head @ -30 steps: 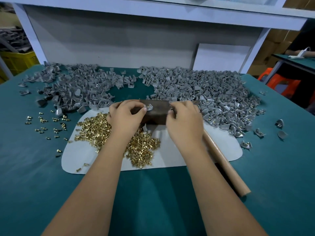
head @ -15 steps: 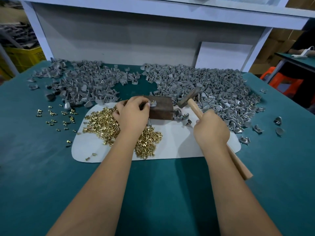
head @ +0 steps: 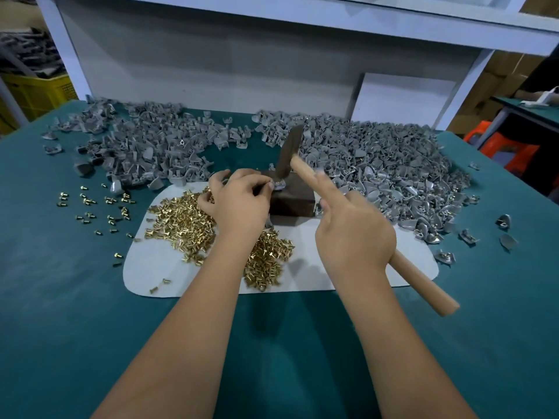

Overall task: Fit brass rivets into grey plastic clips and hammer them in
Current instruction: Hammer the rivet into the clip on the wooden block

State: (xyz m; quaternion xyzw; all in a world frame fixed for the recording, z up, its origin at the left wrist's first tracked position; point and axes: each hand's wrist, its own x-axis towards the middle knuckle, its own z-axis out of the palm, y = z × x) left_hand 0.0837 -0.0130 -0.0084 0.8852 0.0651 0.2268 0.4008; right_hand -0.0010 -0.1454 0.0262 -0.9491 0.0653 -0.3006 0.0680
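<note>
A dark metal block stands on a white mat on the green table. On the block's top lies a grey clip, pinched at its left side by my left hand. My right hand grips the wooden handle of a hammer, forefinger stretched along it. The hammer's dark head is down at the clip. A heap of brass rivets lies on the mat under my left wrist. Big piles of grey clips lie behind the block.
Another pile of grey clips spreads at the back left. Loose rivets dot the green cloth left of the mat. A white shelf frame rises behind. A yellow crate stands far left, an orange stool far right.
My right hand left the block, took the hammer by its handle, raised it and swung the head down onto the clip. My left hand stayed on the clip at the block.
</note>
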